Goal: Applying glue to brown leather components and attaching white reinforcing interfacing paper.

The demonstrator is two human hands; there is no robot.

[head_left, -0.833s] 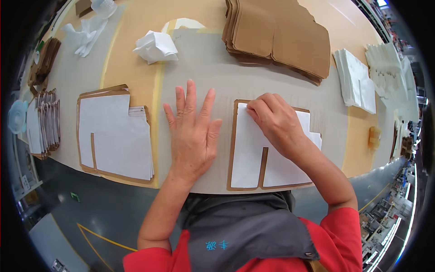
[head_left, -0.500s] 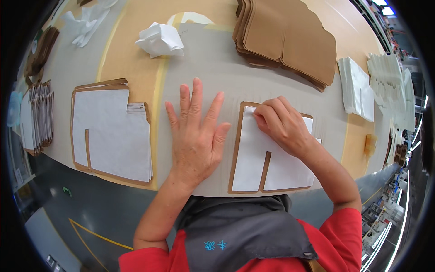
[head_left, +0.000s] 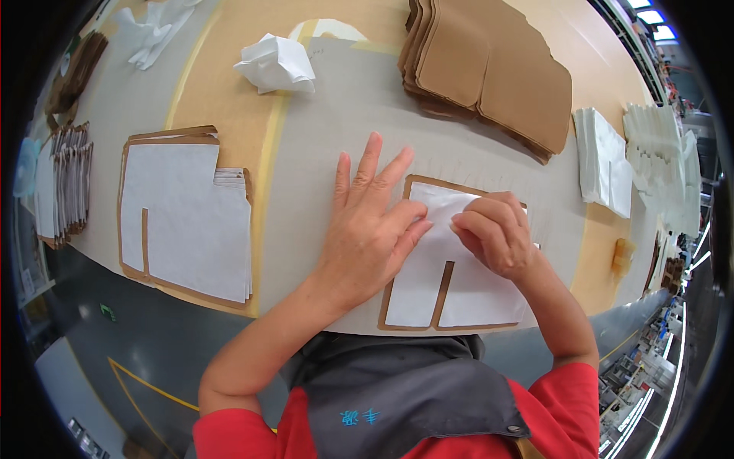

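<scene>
Mostly smooth, a slotted white sheet (head_left: 485,298) overlies a brown backing (head_left: 443,294).

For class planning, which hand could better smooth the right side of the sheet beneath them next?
Probably the right hand, above that side of the white sheet; the left hand is farther.

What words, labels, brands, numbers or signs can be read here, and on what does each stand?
Dark grey cloth apron: two light-blue characters, visible but not copied here.
Small green floor mark: too small to read.
White slotted paper sheet beneath the hands: no lettering visible.
</scene>
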